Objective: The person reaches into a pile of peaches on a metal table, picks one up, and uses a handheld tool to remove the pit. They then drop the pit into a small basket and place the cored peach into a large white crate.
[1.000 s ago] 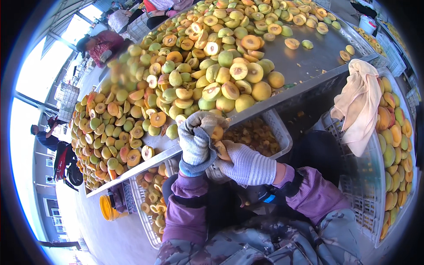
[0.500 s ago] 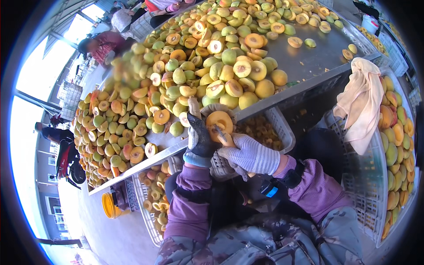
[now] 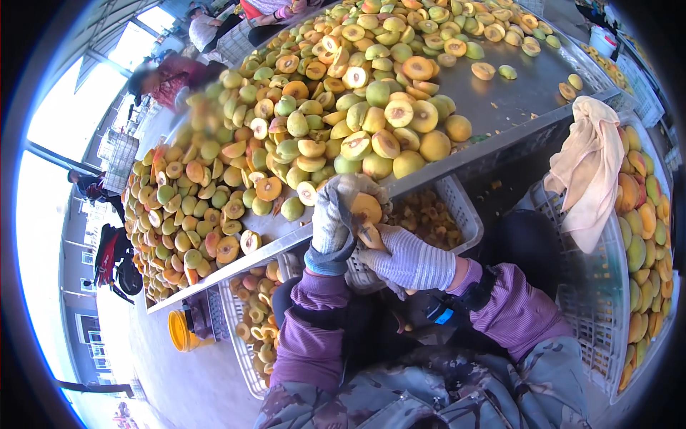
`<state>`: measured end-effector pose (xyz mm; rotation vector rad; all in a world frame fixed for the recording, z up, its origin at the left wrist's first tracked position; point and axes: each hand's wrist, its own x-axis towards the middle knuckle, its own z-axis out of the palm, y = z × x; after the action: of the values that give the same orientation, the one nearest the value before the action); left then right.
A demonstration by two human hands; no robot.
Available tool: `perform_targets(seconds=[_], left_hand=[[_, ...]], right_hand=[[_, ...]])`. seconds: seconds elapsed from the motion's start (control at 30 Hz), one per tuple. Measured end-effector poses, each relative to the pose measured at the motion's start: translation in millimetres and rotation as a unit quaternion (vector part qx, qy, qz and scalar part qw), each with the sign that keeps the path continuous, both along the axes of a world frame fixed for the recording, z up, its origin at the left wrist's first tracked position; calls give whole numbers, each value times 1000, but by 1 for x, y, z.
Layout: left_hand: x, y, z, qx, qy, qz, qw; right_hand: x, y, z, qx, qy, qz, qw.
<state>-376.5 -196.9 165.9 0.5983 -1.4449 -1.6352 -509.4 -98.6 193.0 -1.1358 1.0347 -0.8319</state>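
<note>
My left hand (image 3: pixel 331 218), in a whitish glove with dark grey parts, is closed around a yellow peach half (image 3: pixel 366 207) just off the metal table's near edge. In a striped white-and-lilac glove, my right hand (image 3: pixel 416 259) grips a small pitting knife (image 3: pixel 371 237) by its pale wooden handle. The knife meets the lower side of the peach half; its metal tip is hidden. Beyond both hands, a large heap of halved peaches (image 3: pixel 300 125) covers much of the metal table (image 3: pixel 493 100), many showing their cut faces.
Below the table edge sits a grey crate (image 3: pixel 468 222) of small fruit pieces. Another crate (image 3: pixel 239 343) with fruit stands left of my legs. At right, a cloth (image 3: pixel 589 164) drapes over a crate beside more peaches (image 3: pixel 643 243). A yellow bucket (image 3: pixel 180 331) and co-workers (image 3: pixel 175 79) are leftward.
My left hand has rolled over, so the back of its glove now faces up. The peach half has tilted with it, and the knife's metal tip has gone out of sight.
</note>
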Motion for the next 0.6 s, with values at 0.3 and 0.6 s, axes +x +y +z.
perform_targets(seconds=[0.3,0.6], left_hand=[[-9,14,11,83,105,-17,991],[-28,23,25,251,256,-122,926]], right_hand=[[5,13,-10,41,-214,16,976],[2,19,-6,201,-370,176,890]])
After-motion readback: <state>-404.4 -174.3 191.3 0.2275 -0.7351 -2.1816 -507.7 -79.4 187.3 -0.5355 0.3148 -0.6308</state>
